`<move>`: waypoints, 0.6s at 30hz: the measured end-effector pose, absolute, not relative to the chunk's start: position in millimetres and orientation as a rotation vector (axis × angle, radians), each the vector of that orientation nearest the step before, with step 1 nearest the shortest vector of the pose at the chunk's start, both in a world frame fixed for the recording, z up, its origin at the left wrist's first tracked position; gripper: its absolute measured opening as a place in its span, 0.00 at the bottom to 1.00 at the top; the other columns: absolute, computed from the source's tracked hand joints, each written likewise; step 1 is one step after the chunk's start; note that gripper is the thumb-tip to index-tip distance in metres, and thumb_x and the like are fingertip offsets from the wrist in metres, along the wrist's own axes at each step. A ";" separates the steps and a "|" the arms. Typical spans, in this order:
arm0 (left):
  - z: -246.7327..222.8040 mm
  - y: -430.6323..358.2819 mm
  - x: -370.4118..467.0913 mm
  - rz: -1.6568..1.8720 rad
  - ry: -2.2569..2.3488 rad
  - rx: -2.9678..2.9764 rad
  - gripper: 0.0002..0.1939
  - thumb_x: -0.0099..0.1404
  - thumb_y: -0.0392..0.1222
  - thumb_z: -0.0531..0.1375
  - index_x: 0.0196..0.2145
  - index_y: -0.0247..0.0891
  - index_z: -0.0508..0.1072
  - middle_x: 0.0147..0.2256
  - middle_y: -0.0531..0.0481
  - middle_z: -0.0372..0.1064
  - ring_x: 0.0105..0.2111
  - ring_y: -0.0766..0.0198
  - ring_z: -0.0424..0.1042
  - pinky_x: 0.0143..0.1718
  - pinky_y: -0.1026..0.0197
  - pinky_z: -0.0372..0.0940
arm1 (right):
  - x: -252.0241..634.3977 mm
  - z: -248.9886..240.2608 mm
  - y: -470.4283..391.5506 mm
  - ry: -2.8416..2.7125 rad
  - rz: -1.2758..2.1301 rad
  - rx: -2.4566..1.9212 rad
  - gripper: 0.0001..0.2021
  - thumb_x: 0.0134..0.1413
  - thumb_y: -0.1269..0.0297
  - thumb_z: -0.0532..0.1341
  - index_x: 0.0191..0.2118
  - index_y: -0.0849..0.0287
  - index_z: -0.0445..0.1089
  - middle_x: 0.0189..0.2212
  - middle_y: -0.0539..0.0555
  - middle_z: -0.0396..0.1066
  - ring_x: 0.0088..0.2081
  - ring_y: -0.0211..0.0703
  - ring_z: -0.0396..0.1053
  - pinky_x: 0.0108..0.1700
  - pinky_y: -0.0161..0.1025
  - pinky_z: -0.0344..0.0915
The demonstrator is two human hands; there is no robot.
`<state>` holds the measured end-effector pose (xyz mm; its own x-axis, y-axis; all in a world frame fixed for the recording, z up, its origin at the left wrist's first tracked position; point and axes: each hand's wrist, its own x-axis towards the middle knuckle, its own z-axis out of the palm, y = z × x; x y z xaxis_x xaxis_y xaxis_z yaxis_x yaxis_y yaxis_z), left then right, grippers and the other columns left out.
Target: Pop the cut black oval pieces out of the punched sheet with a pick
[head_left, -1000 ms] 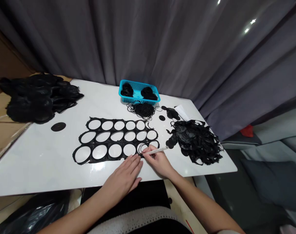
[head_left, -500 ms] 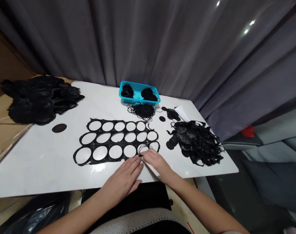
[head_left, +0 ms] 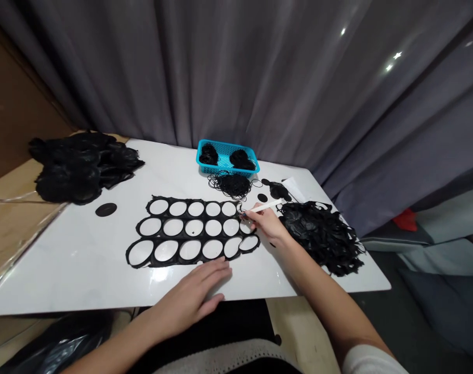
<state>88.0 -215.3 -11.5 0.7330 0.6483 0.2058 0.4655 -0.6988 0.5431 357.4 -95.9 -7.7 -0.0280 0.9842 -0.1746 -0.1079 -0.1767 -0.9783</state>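
Note:
A black rubber sheet [head_left: 168,217] with rows of round holes lies flat on the white table. My left hand [head_left: 205,278] rests palm down by its near edge, fingers stretched out and the tips at the rubber. In my right hand [head_left: 265,221] is a slim white pen-shaped tool [head_left: 268,205], gripped near its lower end. That end is at the sheet's far right corner, by a torn hole; its tip is too small to make out. A heap of thin black rings [head_left: 232,185] lies just beyond the sheet.
A blue basket [head_left: 228,171] holding black bundles stands at the back. Black scrap [head_left: 326,239] is piled on the right, and more black rubber sheets [head_left: 76,166] at the left. Black discs [head_left: 106,209] and a white paper piece [head_left: 293,189] lie on the table [head_left: 73,259].
My right hand has moved away from my left, up to the sheet's far right corner, with the white tool now pointing up and right. Thin loose rings no longer show over the near-row hole.

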 end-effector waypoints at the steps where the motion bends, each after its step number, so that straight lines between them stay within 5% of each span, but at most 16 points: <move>1: -9.2 -213.6 85.2 0.548 0.880 2.443 0.25 0.73 0.40 0.56 0.65 0.47 0.61 0.64 0.47 0.62 0.63 0.57 0.64 0.60 0.53 0.65 | 350.3 -6.6 -99.2 -0.983 1.511 -1.188 0.19 0.41 0.59 0.75 0.26 0.58 0.63 0.29 0.54 0.76 0.35 0.44 0.77 0.19 0.27 0.60; 4: -7.9 -207.2 76.5 0.584 0.993 2.415 0.21 0.74 0.41 0.55 0.62 0.47 0.64 0.63 0.47 0.64 0.62 0.57 0.65 0.60 0.53 0.66 | 336.8 -2.9 -104.0 -0.782 1.737 -1.077 0.17 0.40 0.64 0.76 0.28 0.60 0.66 0.31 0.55 0.77 0.36 0.45 0.79 0.21 0.26 0.66; 8: -16.0 -205.1 66.2 0.670 1.119 2.492 0.19 0.74 0.41 0.54 0.60 0.44 0.68 0.61 0.46 0.66 0.59 0.55 0.68 0.59 0.52 0.67 | 328.0 -2.3 -110.6 -0.648 1.856 -1.013 0.13 0.43 0.68 0.75 0.29 0.63 0.70 0.32 0.58 0.78 0.41 0.46 0.80 0.39 0.32 0.77; 11: -26.2 -210.6 61.3 0.714 1.191 2.592 0.19 0.74 0.42 0.54 0.60 0.41 0.68 0.61 0.42 0.65 0.60 0.52 0.67 0.60 0.49 0.66 | 317.4 -6.2 -127.8 -0.756 1.896 -0.992 0.14 0.45 0.65 0.75 0.29 0.61 0.69 0.35 0.58 0.78 0.44 0.45 0.78 0.47 0.37 0.76; 18: -43.5 -220.0 61.8 0.616 1.151 2.782 0.22 0.73 0.43 0.56 0.62 0.38 0.66 0.62 0.41 0.65 0.64 0.47 0.62 0.61 0.43 0.62 | 287.5 -18.9 -178.3 -1.470 1.491 -1.231 0.10 0.57 0.58 0.65 0.32 0.57 0.68 0.39 0.53 0.76 0.40 0.42 0.72 0.44 0.40 0.68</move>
